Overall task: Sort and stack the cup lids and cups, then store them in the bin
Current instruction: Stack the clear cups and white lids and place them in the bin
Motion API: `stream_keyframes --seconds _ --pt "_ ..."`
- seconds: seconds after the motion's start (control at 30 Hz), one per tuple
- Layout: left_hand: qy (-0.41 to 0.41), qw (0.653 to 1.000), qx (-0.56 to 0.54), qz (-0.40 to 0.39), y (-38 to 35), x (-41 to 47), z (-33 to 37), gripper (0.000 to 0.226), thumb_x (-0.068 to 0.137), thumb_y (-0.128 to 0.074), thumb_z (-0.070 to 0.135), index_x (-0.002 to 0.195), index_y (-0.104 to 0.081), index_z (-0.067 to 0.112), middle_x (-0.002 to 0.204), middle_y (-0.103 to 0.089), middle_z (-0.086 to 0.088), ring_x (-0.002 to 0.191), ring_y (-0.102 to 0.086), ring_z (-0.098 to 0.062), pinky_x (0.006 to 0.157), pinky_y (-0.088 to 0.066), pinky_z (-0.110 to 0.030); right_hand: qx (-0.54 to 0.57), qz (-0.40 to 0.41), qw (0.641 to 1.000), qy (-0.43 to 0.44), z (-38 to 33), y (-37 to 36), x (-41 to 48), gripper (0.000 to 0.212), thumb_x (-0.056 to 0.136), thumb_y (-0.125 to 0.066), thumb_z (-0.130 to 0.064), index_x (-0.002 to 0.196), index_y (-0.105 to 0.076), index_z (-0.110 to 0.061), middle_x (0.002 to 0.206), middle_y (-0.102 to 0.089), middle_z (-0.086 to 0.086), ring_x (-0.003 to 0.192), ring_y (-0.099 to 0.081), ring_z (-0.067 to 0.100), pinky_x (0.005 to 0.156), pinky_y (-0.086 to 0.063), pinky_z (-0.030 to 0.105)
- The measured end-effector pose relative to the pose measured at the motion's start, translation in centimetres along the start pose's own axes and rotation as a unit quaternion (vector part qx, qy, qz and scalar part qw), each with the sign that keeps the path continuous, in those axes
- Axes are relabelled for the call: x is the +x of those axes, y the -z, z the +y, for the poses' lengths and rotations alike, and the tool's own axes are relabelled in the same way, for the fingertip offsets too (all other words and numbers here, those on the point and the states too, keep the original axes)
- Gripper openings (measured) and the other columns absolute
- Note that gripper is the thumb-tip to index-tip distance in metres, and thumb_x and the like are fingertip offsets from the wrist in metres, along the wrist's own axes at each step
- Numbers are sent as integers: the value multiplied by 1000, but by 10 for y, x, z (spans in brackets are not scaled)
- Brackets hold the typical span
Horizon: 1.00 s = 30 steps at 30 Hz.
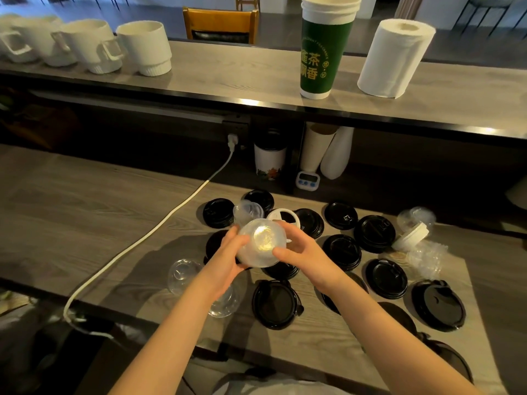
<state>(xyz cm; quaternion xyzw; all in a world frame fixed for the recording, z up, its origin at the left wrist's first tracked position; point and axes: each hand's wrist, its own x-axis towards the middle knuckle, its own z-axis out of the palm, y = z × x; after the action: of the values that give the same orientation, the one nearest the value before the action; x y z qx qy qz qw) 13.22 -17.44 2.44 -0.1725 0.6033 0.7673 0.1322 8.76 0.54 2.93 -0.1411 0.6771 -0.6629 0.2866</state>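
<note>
Head view: I see the left grip [228,253] and right grip [303,252] both clamped on one clear lid [261,243], fingers curled round its rim. It is held above the worktop [99,218], over scattered black lids [373,233].

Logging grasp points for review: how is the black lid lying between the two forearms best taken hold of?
Probably by the rim of the black lid, from above: it lies flat on the table, so only its opposite edges can be pinched.
</note>
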Motion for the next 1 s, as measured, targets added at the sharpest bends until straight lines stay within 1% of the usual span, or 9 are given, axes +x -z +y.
stream_keyframes --seconds 0.07,0.17,0.23,0.5,0.6,0.77,0.87,0.93,1.0 --pt "16 999 33 -12 0 -4 3 91 60 -65 57 140 -34 27 137 -42 0 122 -49 -19 94 -48 -37 -39 14 999 12 -1 -5 -1 62 71 -77 -32 127 -52 -31 126 -54 -9 110 -58 7 81 -52 18" --pt "28 999 35 -9 3 -11 8 70 66 -66 41 128 -38 30 120 -55 2 107 -58 -15 85 -51 -33 -88 17 996 26 -4 -15 4 68 71 -82 -23 132 -50 -26 129 -51 -4 114 -54 9 91 -52 27" --pt "21 999 30 7 12 -12 8 67 66 -65 37 127 -39 30 116 -57 2 103 -60 -15 80 -51 -32 -90 5 996 27 -6 -21 10 69 71 -82 -21 133 -49 -25 129 -51 -2 114 -54 10 93 -51 28" --pt "7 988 -57 142 46 -16 8 62 68 -65 37 123 -38 27 118 -53 -4 107 -55 -22 84 -48 -40 -143 -10 990 7 6 -55 37 66 82 -72 -28 138 -39 -21 139 -45 -3 123 -45 10 95 -43 24" --pt "5 973 -87 212 64 -12 3 49 86 -62 32 127 -35 26 125 -47 -4 113 -49 -24 87 -45 -43 -305 6 952 10 30 -61 36 62 83 -70 -32 138 -43 -17 137 -48 4 127 -46 18 103 -40 31" --pt "18 965 -81 247 74 -7 -3 44 89 -58 32 125 -34 25 129 -44 -4 115 -49 -25 86 -44 -43 -489 -156 857 43 59 -91 30 77 83 -68 -36 146 -27 -22 145 -38 7 130 -41 27 105 -39 38" --pt "31 965 -101 239 74 -4 -6 42 90 -56 33 125 -34 24 130 -42 -5 119 -47 -27 88 -44 -43 -566 -175 802 68 70 -103 31 71 85 -63 -36 146 -28 -22 147 -36 7 127 -41 32 101 -40 40" --pt "38 966 -91 240 73 -3 -7 47 90 -57 32 129 -33 21 131 -42 -6 118 -47 -27 88 -44 -43 -574 -179 797 60 75 -103 33 67 87 -61 -33 146 -30 -24 148 -34 6 127 -41 33 99 -41 41" --pt "39 966 -70 245 71 -3 -8 57 88 -59 32 135 -30 19 131 -43 -6 118 -48 -27 88 -45 -43 -550 -183 813 55 78 -100 35 67 87 -62 -30 145 -31 -24 148 -34 5 127 -41 32 99 -42 41"
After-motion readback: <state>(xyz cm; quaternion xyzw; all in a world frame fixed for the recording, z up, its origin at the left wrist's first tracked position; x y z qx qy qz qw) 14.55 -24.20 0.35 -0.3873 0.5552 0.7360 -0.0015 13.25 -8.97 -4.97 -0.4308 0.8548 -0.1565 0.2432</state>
